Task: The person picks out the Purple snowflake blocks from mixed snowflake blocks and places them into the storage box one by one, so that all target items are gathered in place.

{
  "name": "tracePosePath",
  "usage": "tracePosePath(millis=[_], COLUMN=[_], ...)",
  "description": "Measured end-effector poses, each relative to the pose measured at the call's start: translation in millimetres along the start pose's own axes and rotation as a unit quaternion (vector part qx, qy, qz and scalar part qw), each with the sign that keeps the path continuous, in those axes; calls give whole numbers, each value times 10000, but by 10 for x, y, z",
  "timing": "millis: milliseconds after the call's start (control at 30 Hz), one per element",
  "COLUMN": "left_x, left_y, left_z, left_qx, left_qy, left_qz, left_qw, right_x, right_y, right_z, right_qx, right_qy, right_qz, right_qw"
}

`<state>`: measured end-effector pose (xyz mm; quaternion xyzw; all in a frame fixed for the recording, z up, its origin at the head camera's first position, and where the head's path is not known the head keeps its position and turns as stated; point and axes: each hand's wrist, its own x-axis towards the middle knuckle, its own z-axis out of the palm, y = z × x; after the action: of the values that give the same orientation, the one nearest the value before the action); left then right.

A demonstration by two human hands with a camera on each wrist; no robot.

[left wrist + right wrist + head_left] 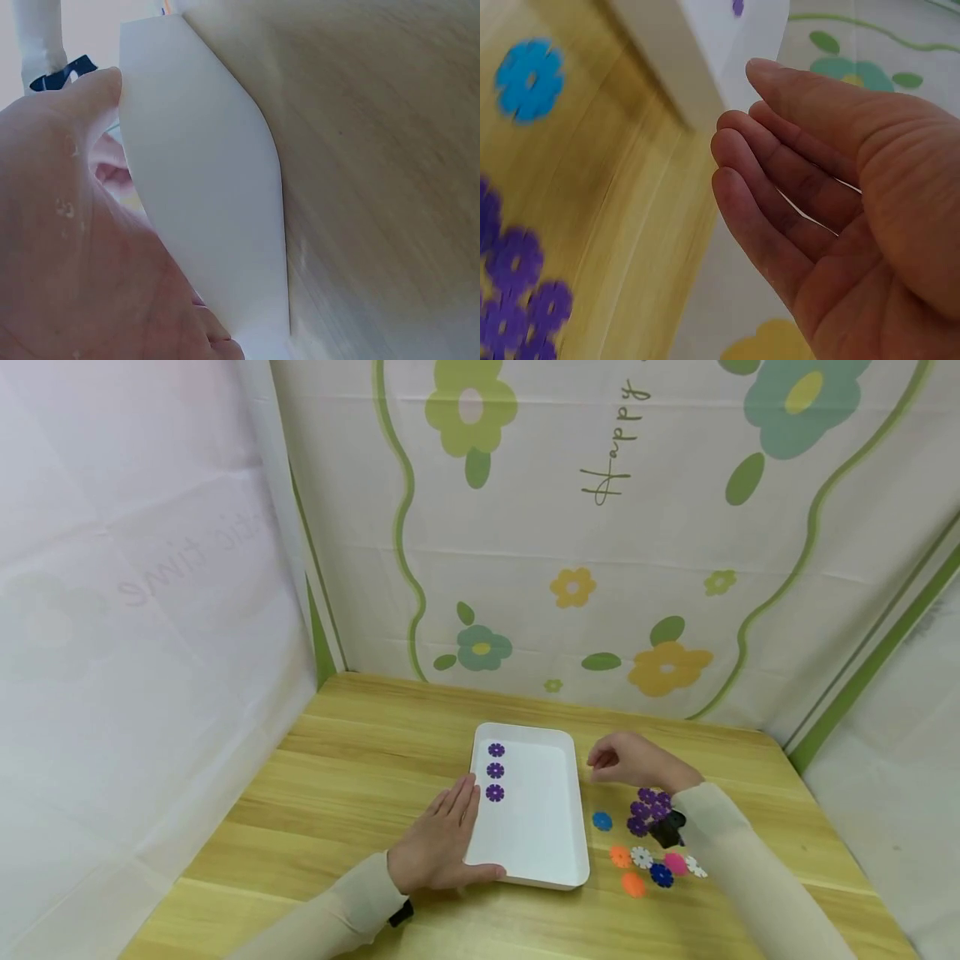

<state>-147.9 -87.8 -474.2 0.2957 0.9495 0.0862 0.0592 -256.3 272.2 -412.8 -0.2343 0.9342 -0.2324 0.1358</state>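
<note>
A white tray (pixel 536 814) lies on the table with three purple flower-shaped discs (pixel 495 771) in a column along its left side. My left hand (pixel 438 845) rests on the tray's near left corner, fingers straight along the left rim and thumb on the near edge. In the left wrist view, the palm (pixel 60 240) is against the tray's outer wall (pixel 202 172). Just right of the tray, above the table, my right hand (pixel 633 762) has loosely bent fingers. The right wrist view shows nothing between its thumb and fingers (pixel 802 180).
Several purple discs (pixel 647 810) lie heaped right of the tray, partly behind the right wrist. Nearby are a light blue disc (pixel 602 821), orange discs (pixel 633 884), white discs (pixel 641 857), a dark blue disc (pixel 662 875) and a pink disc (pixel 676 863). Patterned cloth (pixel 525 543) hangs behind the table.
</note>
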Motion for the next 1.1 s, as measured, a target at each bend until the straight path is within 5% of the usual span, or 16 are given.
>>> tracePosePath(millis=[533,1100], left_x=[0,-8], left_y=[-14,5], left_z=[7,8], left_qx=[-11,61], left_qy=[88,0], left_qz=[67,17], left_qw=[9999,10000], right_x=[-573,-475], right_y=[824,1034], right_z=[-29,198], right_qx=[-109,-468], right_qy=[255,355], right_qz=[571,627], right_qw=[9980,9963])
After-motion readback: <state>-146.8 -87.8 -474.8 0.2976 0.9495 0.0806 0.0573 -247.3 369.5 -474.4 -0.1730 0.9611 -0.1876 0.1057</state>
